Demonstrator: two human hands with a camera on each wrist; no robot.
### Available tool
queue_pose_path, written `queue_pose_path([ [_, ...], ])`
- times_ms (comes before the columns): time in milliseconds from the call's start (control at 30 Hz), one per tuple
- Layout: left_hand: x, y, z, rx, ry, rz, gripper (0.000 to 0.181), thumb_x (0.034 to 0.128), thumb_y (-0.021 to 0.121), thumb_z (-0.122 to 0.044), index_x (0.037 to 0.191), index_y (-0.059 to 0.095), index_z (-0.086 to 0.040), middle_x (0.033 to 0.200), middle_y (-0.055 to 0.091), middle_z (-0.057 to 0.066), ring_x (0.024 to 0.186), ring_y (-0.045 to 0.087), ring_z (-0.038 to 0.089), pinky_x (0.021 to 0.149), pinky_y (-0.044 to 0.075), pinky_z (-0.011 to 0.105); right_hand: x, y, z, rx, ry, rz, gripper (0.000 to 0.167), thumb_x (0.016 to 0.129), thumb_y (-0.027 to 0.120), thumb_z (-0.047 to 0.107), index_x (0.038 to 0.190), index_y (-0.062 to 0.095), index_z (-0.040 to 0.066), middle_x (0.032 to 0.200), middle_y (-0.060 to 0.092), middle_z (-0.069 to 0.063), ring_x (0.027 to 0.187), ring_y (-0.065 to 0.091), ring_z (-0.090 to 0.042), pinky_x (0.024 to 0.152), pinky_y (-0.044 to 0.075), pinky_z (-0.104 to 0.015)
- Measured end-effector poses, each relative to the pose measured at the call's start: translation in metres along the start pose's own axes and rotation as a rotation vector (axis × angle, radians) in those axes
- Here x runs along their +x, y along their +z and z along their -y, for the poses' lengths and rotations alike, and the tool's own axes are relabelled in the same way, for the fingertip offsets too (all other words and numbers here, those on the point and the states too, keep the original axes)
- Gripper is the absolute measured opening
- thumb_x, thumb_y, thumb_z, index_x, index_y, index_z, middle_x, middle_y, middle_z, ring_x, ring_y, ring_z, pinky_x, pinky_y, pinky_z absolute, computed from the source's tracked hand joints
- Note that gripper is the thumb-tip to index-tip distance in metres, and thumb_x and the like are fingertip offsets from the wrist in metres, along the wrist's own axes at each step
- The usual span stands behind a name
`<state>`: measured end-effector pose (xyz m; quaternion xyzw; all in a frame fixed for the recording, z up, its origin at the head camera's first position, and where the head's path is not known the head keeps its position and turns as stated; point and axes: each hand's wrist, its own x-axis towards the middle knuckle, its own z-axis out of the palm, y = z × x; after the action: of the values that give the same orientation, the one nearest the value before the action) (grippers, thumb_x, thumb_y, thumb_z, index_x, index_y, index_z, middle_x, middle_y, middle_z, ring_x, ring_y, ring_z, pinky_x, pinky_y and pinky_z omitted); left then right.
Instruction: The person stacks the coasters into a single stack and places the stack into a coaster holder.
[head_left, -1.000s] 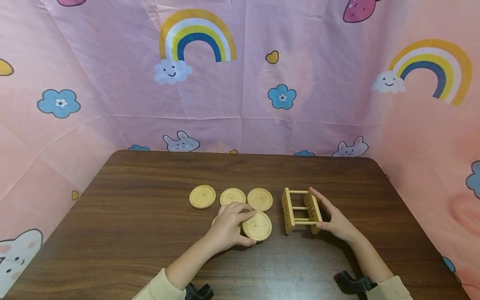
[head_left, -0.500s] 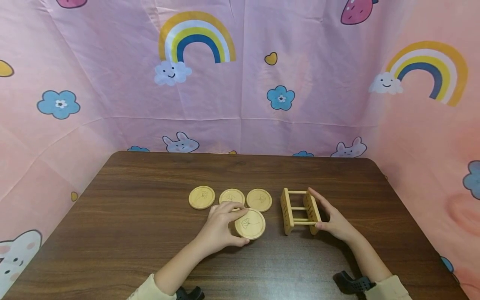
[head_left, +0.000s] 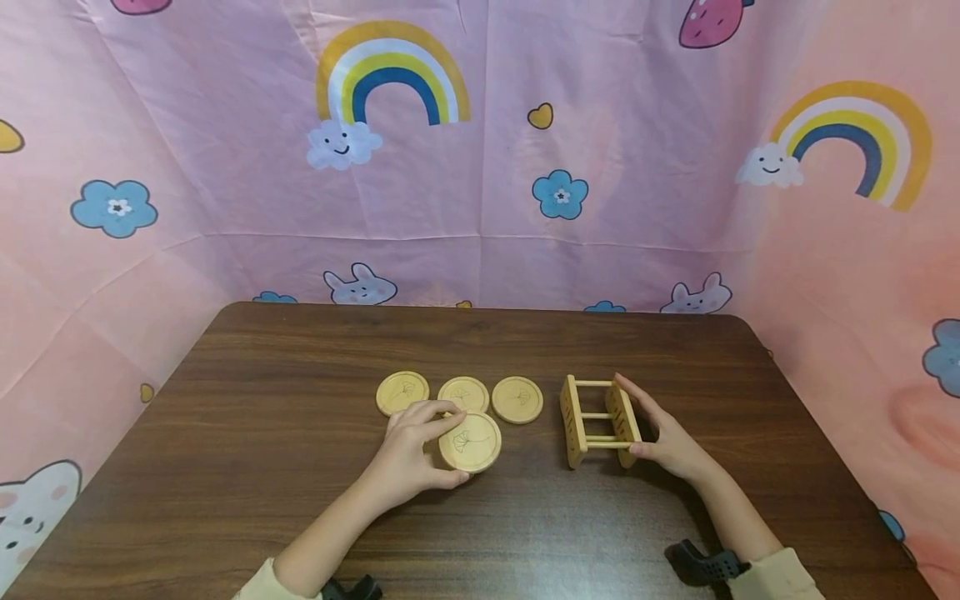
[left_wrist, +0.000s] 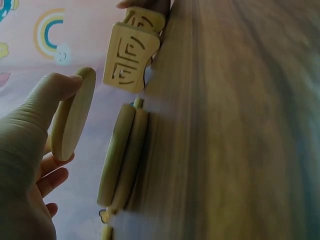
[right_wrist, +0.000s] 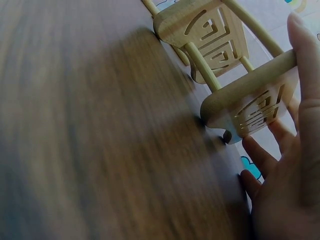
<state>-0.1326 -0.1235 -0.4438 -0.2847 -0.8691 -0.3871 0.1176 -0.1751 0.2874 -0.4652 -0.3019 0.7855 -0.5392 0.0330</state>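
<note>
My left hand [head_left: 408,454] pinches a round wooden coaster [head_left: 470,442] by its edge, leaf engraving up. In the left wrist view the held coaster [left_wrist: 74,115] is tilted and apart from two coasters [left_wrist: 122,157], seemingly stacked, below it. The held one and the hand hide that pair in the head view. Behind it, three coasters lie in a row: a left one [head_left: 402,393], a middle one [head_left: 463,393] and a right one [head_left: 517,400]. My right hand [head_left: 671,442] holds the right panel of a slatted wooden coaster holder [head_left: 598,414] between thumb and fingers.
The brown wooden table [head_left: 225,458] ends at the back against a pink and lilac cloth [head_left: 480,200] with rainbows, clouds and rabbits. A dark wrist band [head_left: 701,562] sits at my right sleeve.
My left hand has carried the coaster to the left, uncovering the tabletop beside the holder. The right hand and holder have stayed put.
</note>
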Motion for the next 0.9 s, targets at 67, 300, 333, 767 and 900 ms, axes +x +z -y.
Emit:
queue_pose_path([
  [67,-0.002,-0.003,0.003,-0.004,-0.011,0.000,0.074,0.0596,0.091,-0.030,0.125,0.065,-0.007,0.126,0.057,0.002,0.121,0.043,0.017,0.098,0.022,0.052,0.000,0.000,0.000,-0.002,-0.004,0.001,0.091,0.084,0.071,0.044,0.154,0.020,0.015,0.156,0.019,-0.013,0.138,0.022,-0.018,0.095,0.011,-0.074],
  [300,-0.007,-0.010,0.009,-0.023,-0.019,0.008,0.075,0.0610,0.091,-0.030,0.127,0.063,-0.009,0.128,0.055,0.001,0.123,0.041,0.019,0.099,0.020,0.051,0.001,-0.001,0.001,0.010,0.000,-0.005,0.091,0.084,0.071,0.044,0.154,0.021,0.016,0.157,0.019,-0.011,0.140,0.017,-0.027,0.096,0.009,-0.075],
  [333,-0.007,-0.010,0.010,-0.026,-0.016,0.008,0.075,0.0608,0.091,-0.030,0.127,0.063,-0.009,0.129,0.055,0.002,0.123,0.041,0.019,0.099,0.020,0.051,0.002,-0.001,0.002,0.012,-0.002,-0.006,0.091,0.084,0.071,0.044,0.154,0.021,0.016,0.157,0.019,-0.012,0.140,0.017,-0.028,0.096,0.008,-0.075],
  [767,-0.009,-0.011,0.013,-0.021,-0.050,0.051,0.076,0.0610,0.091,-0.029,0.128,0.062,-0.009,0.131,0.054,0.005,0.124,0.041,0.021,0.099,0.021,0.053,0.002,-0.002,-0.001,0.021,-0.002,-0.002,0.091,0.084,0.072,0.043,0.154,0.021,0.016,0.157,0.019,-0.010,0.139,0.020,-0.018,0.097,0.008,-0.074],
  [900,-0.012,-0.011,0.016,-0.015,-0.057,0.066,0.076,0.0609,0.091,-0.029,0.128,0.062,-0.008,0.132,0.054,0.005,0.125,0.040,0.022,0.099,0.021,0.053,0.000,0.000,-0.004,0.014,-0.006,0.003,0.091,0.084,0.071,0.045,0.154,0.020,0.016,0.157,0.019,-0.011,0.138,0.022,-0.015,0.096,0.010,-0.073],
])
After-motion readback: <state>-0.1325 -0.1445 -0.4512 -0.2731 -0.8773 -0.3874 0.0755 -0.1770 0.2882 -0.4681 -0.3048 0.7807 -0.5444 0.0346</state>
